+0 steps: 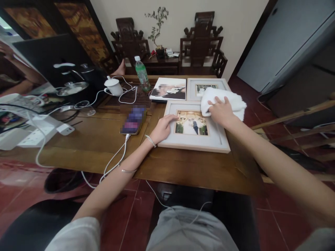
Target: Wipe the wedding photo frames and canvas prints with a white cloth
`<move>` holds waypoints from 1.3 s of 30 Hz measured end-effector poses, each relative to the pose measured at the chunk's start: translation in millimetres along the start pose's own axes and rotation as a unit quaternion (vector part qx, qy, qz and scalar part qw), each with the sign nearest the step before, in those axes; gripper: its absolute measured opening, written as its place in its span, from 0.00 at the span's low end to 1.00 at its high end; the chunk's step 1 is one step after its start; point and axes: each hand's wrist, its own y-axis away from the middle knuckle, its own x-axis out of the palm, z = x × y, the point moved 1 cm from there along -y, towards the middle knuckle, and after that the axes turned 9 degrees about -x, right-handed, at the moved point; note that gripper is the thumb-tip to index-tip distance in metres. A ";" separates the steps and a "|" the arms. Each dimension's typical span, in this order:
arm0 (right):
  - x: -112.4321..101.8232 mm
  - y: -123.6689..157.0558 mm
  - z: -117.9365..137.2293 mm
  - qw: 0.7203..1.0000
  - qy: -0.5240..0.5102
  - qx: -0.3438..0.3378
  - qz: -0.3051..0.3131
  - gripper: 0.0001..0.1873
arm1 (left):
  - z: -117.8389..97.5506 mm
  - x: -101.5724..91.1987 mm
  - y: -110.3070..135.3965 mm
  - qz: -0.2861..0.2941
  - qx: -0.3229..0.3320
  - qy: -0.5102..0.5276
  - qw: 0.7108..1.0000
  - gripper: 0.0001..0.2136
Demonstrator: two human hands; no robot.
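A light-wood picture frame (193, 148) with a wide pale mat and a wedding photo lies flat near the table's front edge. My left hand (164, 129) holds it at the left border, the fingers reaching over the mat toward the photo. In my right hand (221, 112) is a bunched white cloth (231, 99), pressed on the frame's upper right corner. The cloth also covers part of a second picture frame (192, 85) lying behind. Left of that one is a white-covered item with a photo (170, 89), perhaps an album.
A phone (133, 120) on a charging cable lies left of my left hand. Farther back are a green-labelled bottle (142, 74) and a lidded white cup (114, 86). Power strips (39, 130) and tangled cables fill the left side, near another person's arm (26, 71).
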 end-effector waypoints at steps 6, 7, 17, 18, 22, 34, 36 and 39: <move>-22.8 82.6 21.6 0.994 -0.014 -0.102 0.047 0.20 | 0.8 1.6 -0.5 0.002 0.014 -0.011 1.000 0.29; -27.1 98.0 28.4 0.992 -0.020 -0.118 0.049 0.19 | 1.7 1.8 -0.7 0.005 0.013 -0.016 1.000 0.29; -26.0 91.6 30.7 0.996 -0.065 -0.052 0.037 0.23 | 2.7 -2.3 -2.7 0.054 -0.012 -0.064 0.996 0.24; -21.3 79.5 24.6 0.997 -0.062 -0.042 0.029 0.24 | 2.9 -2.0 -2.3 0.053 -0.016 -0.067 0.996 0.24; -2.6 47.7 9.3 0.999 -0.033 -0.030 -0.017 0.24 | 5.5 1.6 -0.3 0.047 -0.030 -0.073 0.996 0.26; -35.5 132.9 55.2 0.995 -0.019 -0.100 0.005 0.19 | 11.5 6.4 -1.2 0.033 -0.044 -0.062 0.997 0.26; -37.8 134.0 58.2 0.995 -0.022 -0.098 0.008 0.19 | 12.9 6.8 -1.3 0.030 -0.044 -0.060 0.997 0.25; -39.7 127.9 64.7 0.996 -0.038 -0.085 0.016 0.17 | 13.1 7.3 -1.5 0.029 -0.044 -0.057 0.997 0.25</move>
